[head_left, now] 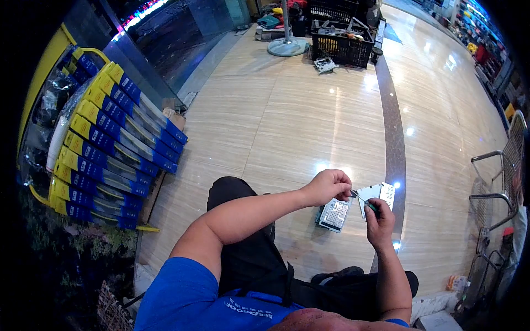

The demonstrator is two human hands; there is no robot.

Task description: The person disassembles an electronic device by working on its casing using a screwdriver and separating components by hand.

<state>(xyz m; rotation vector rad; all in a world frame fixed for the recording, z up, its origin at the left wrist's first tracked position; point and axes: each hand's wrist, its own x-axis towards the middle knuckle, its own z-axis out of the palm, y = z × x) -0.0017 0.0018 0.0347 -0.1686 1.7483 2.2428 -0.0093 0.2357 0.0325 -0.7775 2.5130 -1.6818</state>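
Observation:
In my right hand [381, 225] is a screwdriver [373, 207] with a green handle, its thin shaft pointing up and left. The fingertips of my left hand [327, 188] are pinched together by the shaft's tip, around something small and dark that I cannot make out. Below my left hand, a silver metal drive-like unit [334, 215] with a perforated top rests on the floor. A flat metal plate [388, 193] with printed markings lies behind the screwdriver, partly covered by my right hand.
Blue and yellow boxed goods [113, 149] fill a rack on the left. A black crate [341, 47] of tools stands ahead, beside a round pole base [287, 47]. Metal chairs [493, 193] are at the right. A dark floor strip [393, 132] runs past the metal plate.

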